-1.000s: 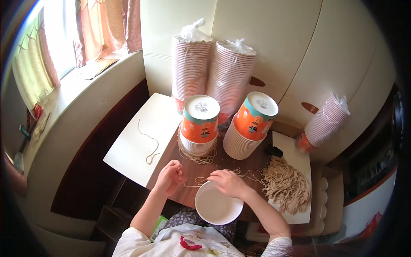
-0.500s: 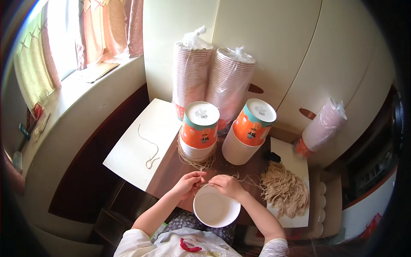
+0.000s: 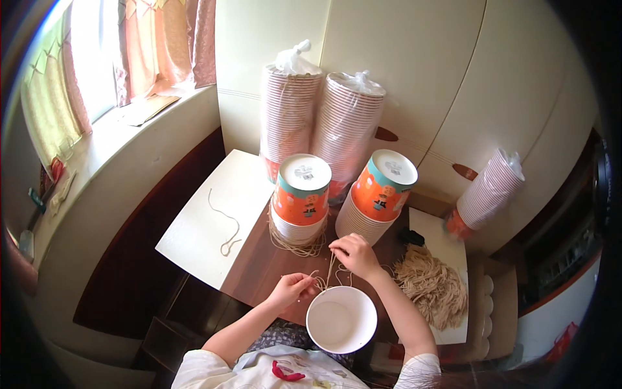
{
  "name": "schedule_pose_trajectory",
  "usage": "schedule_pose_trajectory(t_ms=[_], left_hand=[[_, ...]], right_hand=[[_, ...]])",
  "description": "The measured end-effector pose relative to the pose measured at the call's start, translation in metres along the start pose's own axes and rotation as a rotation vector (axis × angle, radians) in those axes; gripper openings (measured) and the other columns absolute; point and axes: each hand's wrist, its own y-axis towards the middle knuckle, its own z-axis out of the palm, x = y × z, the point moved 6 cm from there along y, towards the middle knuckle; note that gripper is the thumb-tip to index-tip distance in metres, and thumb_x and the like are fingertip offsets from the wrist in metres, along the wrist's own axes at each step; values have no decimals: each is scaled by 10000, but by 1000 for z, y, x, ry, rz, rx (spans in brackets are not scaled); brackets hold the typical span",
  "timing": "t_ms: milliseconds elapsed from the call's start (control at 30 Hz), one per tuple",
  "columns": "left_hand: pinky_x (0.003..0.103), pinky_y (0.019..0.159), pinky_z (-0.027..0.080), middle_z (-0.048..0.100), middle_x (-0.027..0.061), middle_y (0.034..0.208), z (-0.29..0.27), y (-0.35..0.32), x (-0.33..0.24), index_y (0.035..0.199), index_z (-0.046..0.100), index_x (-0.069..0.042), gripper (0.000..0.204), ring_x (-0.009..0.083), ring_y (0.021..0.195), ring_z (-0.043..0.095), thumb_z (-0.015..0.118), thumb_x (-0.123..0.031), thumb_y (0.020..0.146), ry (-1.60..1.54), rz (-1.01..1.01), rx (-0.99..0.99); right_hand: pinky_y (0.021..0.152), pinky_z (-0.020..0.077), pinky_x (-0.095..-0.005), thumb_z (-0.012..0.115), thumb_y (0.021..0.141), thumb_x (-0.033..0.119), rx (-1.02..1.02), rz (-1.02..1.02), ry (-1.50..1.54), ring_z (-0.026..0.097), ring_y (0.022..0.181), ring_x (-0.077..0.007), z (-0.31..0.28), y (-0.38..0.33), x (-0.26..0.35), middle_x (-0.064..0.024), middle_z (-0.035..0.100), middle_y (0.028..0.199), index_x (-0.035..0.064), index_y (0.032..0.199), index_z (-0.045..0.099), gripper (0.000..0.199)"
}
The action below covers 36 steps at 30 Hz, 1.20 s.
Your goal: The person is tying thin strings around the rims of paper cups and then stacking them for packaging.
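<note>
A white paper bucket [image 3: 341, 320] is tilted with its open mouth facing me, at the table's near edge above my lap. My left hand [image 3: 293, 290] is beside its upper left rim, fingers pinched on the thin tan string. Farther up, my right hand [image 3: 356, 255] pinches the same string [image 3: 331, 269], drawn taut from the bucket's rim. Loops of string hang at the rim between the hands; how it is fastened there is too small to tell. Just beyond stand two upside-down stacks of orange and teal buckets [image 3: 303, 201] [image 3: 382, 194], the left one ringed by coiled string [image 3: 297, 245].
A tan string bundle [image 3: 433, 285] lies at right beside a small black object [image 3: 411, 237]. One looped string [image 3: 230, 241] rests on the white board at left. Tall bagged bucket stacks [image 3: 290, 110] stand behind, another [image 3: 487, 191] at far right. A cardboard box [image 3: 502, 301] is at right.
My right hand has moved up and away from the rim, pulling string taut. My left hand has shifted slightly down, and the bucket a little right and down.
</note>
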Motion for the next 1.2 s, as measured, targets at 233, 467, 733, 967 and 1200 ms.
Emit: schedule_pose_trajectory(t_ms=[233, 467, 733, 967, 1200], left_hand=[[170, 612, 385, 570, -25, 814, 11, 10, -18, 987, 597, -8, 214, 35, 673, 448, 492, -175, 904, 111, 61, 57], [173, 689, 421, 582, 3, 841, 10, 13, -17, 961, 588, -3, 209, 43, 754, 499, 492, -180, 905, 42, 60, 134], [206, 667, 469, 594, 33, 827, 4, 12, -8, 925, 566, -18, 210, 83, 728, 566, 456, -198, 922, -8, -68, 121], [211, 699, 452, 609, 38, 794, 13, 6, -11, 908, 570, -19, 211, 86, 739, 572, 445, -189, 923, -48, -58, 175], [190, 622, 417, 620, 30, 789, -1, 13, 6, 926, 573, -39, 215, 81, 728, 572, 435, -203, 927, -92, -84, 156]], right_hand=[[619, 490, -343, 578, 761, 74, 65, 101, 200, 602, 730, -261, 18, 33, 18, -81, 609, 814, 63, 819, 598, 63], [755, 485, -367, 564, 765, 94, 177, 101, 229, 596, 851, -295, 49, 23, 16, -100, 622, 907, 54, 951, 599, 194], [612, 485, -299, 648, 743, 164, 401, 453, 260, 628, 675, -202, 38, -36, 19, -98, 643, 762, 39, 825, 623, 152], [536, 461, -295, 627, 737, 122, 106, 453, 67, 575, 557, -196, 2, -42, 17, -79, 587, 687, 38, 745, 582, 95], [517, 458, -338, 605, 724, 126, 101, 461, 115, 585, 584, -226, -6, -51, 77, -61, 577, 688, 89, 708, 546, 71]])
